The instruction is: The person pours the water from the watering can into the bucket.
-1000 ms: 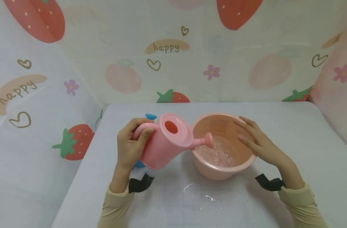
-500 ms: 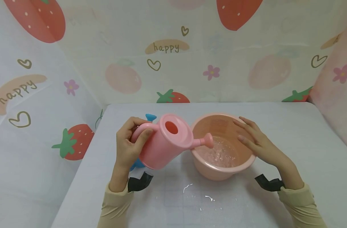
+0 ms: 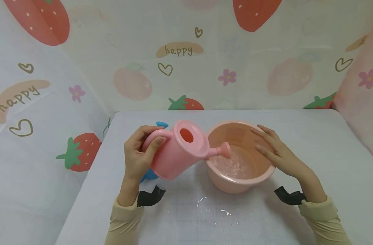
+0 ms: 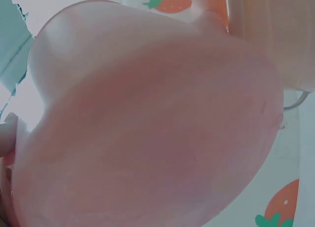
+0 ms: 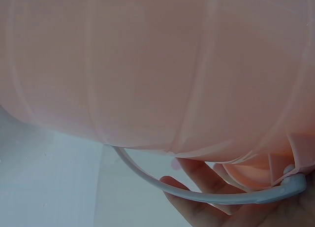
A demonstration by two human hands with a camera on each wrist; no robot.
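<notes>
My left hand point(image 3: 137, 153) grips the handle of a pink watering can point(image 3: 178, 154), which is held tilted with its spout to the right. The can's sprinkler head point(image 3: 225, 150) hangs over the near-left part of a peach-pink bucket point(image 3: 229, 186). Rippling water point(image 3: 235, 166) lies in the bottom of that bucket. On the bucket's right rim rests my right hand point(image 3: 281, 154), its fingers spread and reaching over the inside. The right wrist view has the bucket's grey carrying handle point(image 5: 197, 195) crossing in front of the fingers. The can's body fills most of the left wrist view.
Behind the left hand and can, parts of a blue object point(image 3: 149, 175) show, mostly hidden. Wet spots point(image 3: 225, 213) glisten on the pale tabletop point(image 3: 211, 228) in front of the bucket. A strawberry-printed sheet point(image 3: 247, 61) stands along the back and sides.
The watering can has shifted slightly up and to the right in the left hand. Ripples in the bucket's water differ between frames. The right hand stays at the rim.
</notes>
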